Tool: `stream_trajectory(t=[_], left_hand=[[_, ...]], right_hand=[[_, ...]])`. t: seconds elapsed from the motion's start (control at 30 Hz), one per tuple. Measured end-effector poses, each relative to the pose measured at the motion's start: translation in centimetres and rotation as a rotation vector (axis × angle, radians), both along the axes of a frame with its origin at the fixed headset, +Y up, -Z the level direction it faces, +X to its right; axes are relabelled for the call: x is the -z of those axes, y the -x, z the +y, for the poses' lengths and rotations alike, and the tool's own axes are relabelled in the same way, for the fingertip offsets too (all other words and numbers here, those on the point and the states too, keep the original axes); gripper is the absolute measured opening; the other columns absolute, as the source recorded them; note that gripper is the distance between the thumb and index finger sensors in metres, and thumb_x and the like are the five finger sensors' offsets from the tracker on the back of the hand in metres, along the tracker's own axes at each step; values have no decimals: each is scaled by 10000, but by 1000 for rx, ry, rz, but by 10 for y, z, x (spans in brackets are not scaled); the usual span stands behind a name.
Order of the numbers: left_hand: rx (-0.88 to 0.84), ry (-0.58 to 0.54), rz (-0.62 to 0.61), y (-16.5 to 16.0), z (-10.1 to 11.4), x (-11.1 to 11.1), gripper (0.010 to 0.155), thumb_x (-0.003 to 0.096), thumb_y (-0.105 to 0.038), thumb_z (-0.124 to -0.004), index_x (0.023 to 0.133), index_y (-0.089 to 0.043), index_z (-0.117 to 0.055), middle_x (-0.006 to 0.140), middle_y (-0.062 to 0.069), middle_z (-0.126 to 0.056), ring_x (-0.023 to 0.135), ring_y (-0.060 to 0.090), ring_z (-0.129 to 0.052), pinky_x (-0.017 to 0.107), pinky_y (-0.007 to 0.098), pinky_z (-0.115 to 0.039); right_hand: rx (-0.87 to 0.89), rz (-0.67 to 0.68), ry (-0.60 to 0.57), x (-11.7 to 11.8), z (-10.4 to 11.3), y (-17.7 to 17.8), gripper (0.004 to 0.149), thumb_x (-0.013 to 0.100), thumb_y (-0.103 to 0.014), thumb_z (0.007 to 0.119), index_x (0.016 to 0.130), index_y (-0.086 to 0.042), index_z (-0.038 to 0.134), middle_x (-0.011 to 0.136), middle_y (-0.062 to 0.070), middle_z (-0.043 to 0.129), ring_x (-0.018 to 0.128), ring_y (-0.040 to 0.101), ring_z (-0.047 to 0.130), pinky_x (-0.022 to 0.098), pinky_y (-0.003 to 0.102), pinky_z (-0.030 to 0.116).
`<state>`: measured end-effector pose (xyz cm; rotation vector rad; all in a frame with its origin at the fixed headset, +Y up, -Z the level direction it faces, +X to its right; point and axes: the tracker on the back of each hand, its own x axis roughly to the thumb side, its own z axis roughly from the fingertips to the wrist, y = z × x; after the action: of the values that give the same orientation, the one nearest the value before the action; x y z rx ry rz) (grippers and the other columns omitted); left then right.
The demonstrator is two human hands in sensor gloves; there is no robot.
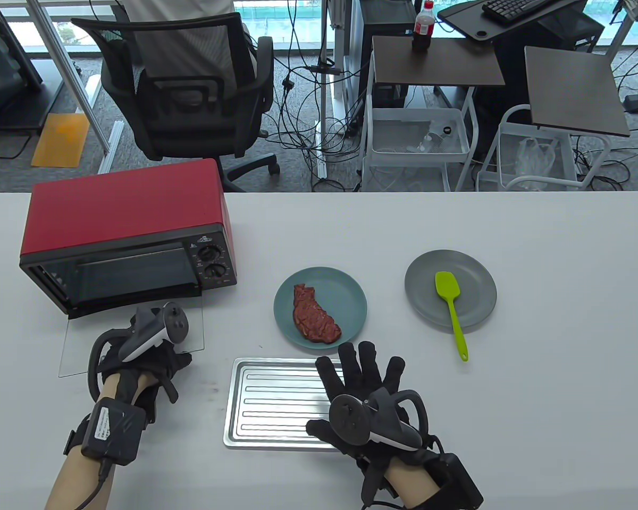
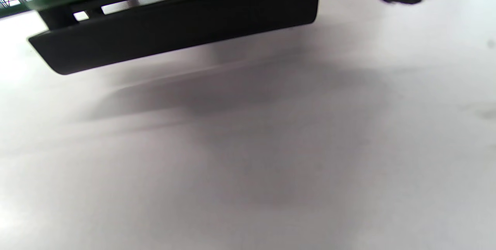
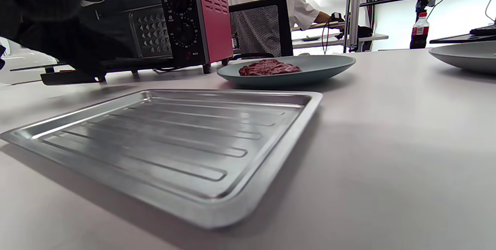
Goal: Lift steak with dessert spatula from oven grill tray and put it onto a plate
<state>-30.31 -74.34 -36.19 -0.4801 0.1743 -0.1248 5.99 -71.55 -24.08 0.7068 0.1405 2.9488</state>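
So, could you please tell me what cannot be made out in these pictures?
- Left hand fingers: table view, hidden under its tracker; left wrist view shows only a dark corner.
- Oven interior: table view, dark glass.
- Dial markings: too small.
- Spatula: right wrist view, cut off at the right edge.
- Left wrist view: blurred.

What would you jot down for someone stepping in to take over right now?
Left hand: at the open oven door; whether it grips anything can't be told.
Right hand: open, fingers spread over the tray's right edge.
Steak: on the blue plate.
Tray: bare.
Green spatula: on the grey plate.
Done: steak plated.
Left: apparently nothing.
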Motion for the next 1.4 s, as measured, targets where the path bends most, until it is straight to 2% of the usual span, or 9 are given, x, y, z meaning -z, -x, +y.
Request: stream_trajectory(t=[0.27, 1.13, 1.23, 1.4], left_hand=[[-15, -19, 1, 2, 11, 0, 817, 378, -658, -689, 1018, -418, -241, 1179, -83, -254, 1188, 282, -361, 792, 710, -384], [-51, -187, 61, 10, 52, 10, 691, 406, -602, -679, 1017, -426, -408, 1160, -136, -535, 1168, 237, -588, 791, 699, -440], [-39, -195, 66, 9, 57, 13, 705, 406, -611, -686, 1022, -440, -390, 1180, -141, -491, 1187, 247, -548, 794, 701, -431], [-2, -220, 42, 3, 64, 16, 684, 409, -599, -690, 1019, -439, -427, 1170, -145, -540, 1179, 239, -590, 793, 698, -445]], right_hand=[[2, 3, 4, 0, -1, 0, 984, 480, -745, 626, 1150, -183, 175, 1166, 256, 77, 1017, 566, 26, 612, 875, 173], [21, 9, 3, 1, -2, 3, 966, 488, -725, 641, 1151, -186, 190, 1170, 255, 93, 1020, 568, 35, 616, 872, 177], [28, 12, 7, 2, -2, 3, 964, 489, -724, 640, 1151, -186, 191, 1170, 254, 95, 1020, 568, 35, 617, 872, 180], [30, 11, 12, 2, -3, 3, 963, 490, -723, 641, 1151, -185, 193, 1170, 256, 97, 1020, 568, 37, 617, 871, 180]])
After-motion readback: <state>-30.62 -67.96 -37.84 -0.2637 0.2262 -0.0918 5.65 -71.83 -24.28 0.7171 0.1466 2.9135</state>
